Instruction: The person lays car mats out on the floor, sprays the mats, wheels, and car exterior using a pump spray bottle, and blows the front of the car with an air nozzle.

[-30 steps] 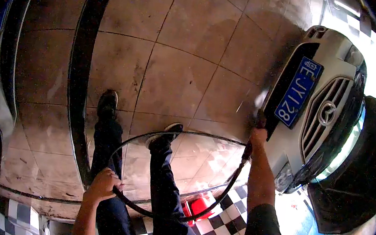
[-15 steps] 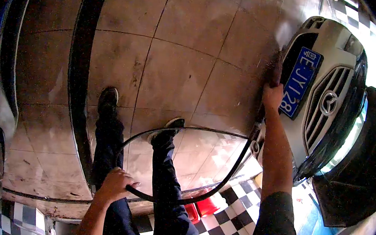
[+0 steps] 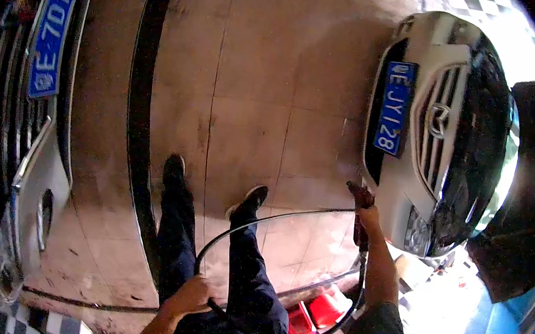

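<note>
My right hand (image 3: 368, 214) is wrapped round a dark spray gun (image 3: 361, 195) beside the lower front corner of a pale car (image 3: 389, 182) with a blue plate (image 3: 395, 109). From the gun a black hose (image 3: 275, 216) loops across in front of my legs. Its other side comes back to my left hand (image 3: 193, 295), whose fingers are closed round it near my thigh. No spray shows at the gun's tip.
Another car (image 3: 43, 199) with a blue plate stands at the left. A dark strip (image 3: 144, 85) crosses the tiled floor (image 3: 253, 65). Red containers (image 3: 328, 308) lie near my legs. Something blue (image 3: 488, 327) is at the lower right, and a dark raised panel (image 3: 533, 179) is beyond the pale car.
My right hand with the gun has come back from beside the plate toward the car's near corner. White spray seen earlier is gone. The view has shifted, showing more of the left car.
</note>
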Demonstrator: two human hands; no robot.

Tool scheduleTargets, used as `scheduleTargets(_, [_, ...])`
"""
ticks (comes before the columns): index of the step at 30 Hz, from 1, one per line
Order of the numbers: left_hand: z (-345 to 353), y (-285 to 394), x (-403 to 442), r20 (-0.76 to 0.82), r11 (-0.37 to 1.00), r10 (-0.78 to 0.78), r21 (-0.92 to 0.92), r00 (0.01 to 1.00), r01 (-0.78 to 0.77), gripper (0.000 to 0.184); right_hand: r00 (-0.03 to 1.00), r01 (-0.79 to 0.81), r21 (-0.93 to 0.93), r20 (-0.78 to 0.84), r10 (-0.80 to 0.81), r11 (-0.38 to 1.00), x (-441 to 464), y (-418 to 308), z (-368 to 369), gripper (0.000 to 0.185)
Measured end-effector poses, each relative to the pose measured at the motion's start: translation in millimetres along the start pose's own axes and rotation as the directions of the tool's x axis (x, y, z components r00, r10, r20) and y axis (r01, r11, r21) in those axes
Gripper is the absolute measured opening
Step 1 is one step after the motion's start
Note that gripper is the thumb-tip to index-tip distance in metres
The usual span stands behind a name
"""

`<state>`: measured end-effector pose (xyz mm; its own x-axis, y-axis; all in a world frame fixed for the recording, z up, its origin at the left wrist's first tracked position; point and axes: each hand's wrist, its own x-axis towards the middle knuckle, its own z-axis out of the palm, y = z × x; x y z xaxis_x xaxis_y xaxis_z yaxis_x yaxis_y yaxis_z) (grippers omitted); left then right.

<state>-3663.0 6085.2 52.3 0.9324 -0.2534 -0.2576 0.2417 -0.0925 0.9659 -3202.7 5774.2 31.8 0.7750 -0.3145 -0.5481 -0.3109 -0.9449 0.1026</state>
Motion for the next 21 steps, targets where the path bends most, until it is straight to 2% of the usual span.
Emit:
scheduleTargets(1, [-1.6,25.8,6.4,-0.205,0.99,0.126,0.081,0.971,-0.112,0.023,0.986,0.165,-0.078,0.04,-0.163,0.983,19.5,28.2,-16.4,0.029])
scheduleTargets(2, [-4.4,43.7,16.8,-0.15,0.99,0.13,0.075,0.98,-0.12,0.024,0.943,0.33,-0.146,0.089,-0.32,0.932,30.4,44.7,-29.8,0.026])
scheduleTargets(3, [-7.4,61.9,27.4,-0.094,0.989,0.134,0.068,0.986,-0.128,0.025,0.943,0.331,-0.105,0.072,-0.325,0.938,10.5,39.5,-45.7,0.026])
scheduleTargets(4, [-1.5,71.1,32.0,0.0,0.99,0.12,0.073,0.993,-0.12,0.026,0.934,0.354,0.131,0.011,-0.358,0.926,-12.4,39.6,-68.9,0.025])
scheduleTargets(5, [5.6,79.4,36.6,0.097,0.991,0.101,0.078,0.99,-0.109,0.026,0.926,0.369,0.357,-0.059,-0.373,0.858,-41.5,36.7,-98.2,0.025])
scheduleTargets(7, [18.5,105.4,49.8,0.095,0.98,0.139,0.128,0.986,-0.151,0.03,0.915,0.391,0.345,-0.047,-0.4,0.853,-79.6,45.0,-162.0,0.033])
scheduleTargets(9, [29.5,140.5,66.3,0.154,0.952,0.184,0.218,0.971,-0.215,0.023,0.894,0.443,0.326,-0.091,-0.439,0.835,-120.0,54.1,-229.2,0.036])
scheduleTargets(11, [28.3,203.2,91.6,0.163,0.936,0.199,0.261,0.966,-0.237,0.024,0.886,0.431,0.276,-0.31,-0.346,0.859,-141.5,80.2,-285.1,0.031])
scheduleTargets(12, [33.7,224.4,104.2,0.215,0.917,0.167,0.326,0.962,-0.232,0.023,0.864,0.476,0.332,-0.348,-0.363,0.815,-128.5,102.8,-308.5,0.039])
scheduleTargets(14, [55.2,253.7,130.9,0.315,0.874,0.097,0.427,0.944,-0.232,0.014,0.854,0.489,0.385,-0.396,-0.338,0.783,-129.0,123.3,-362.8,0.025])
scheduleTargets(15, [66.9,264.0,146.5,0.32,0.864,0.094,0.444,0.943,-0.238,0.014,0.792,0.571,0.314,-0.452,-0.409,0.759,-113.0,138.0,-381.8,0.022])
scheduleTargets(16, [78.3,277.4,159.4,0.388,0.814,0.124,0.487,0.913,-0.317,0.02,0.722,0.643,0.234,-0.503,-0.475,0.729,-96.9,152.8,-401.0,0.019])
scheduleTargets(17, [84.9,286.9,173.8,0.455,0.757,0.149,0.518,0.878,-0.398,0.026,0.722,0.643,0.251,-0.513,-0.464,0.723,-78.1,162.0,-411.3,0.019])
scheduleTargets(18, [89.2,316.0,186.4,0.467,0.749,0.148,0.523,0.872,-0.407,0.024,0.737,0.632,0.249,-0.487,-0.469,0.734,-59.8,171.8,-424.8,0.019])
scheduleTargets(20, [114.0,323.0,202.7,0.474,0.761,0.087,0.536,0.876,-0.365,0.023,0.756,0.619,0.259,-0.453,-0.472,0.742,-36.1,186.0,-443.7,0.019])
scheduleTargets(21, [118.0,336.6,211.5,0.474,0.778,0.039,0.538,0.88,-0.325,0.023,0.839,0.533,0.31,-0.315,-0.444,0.787,-41.6,177.5,-456.9,0.031])
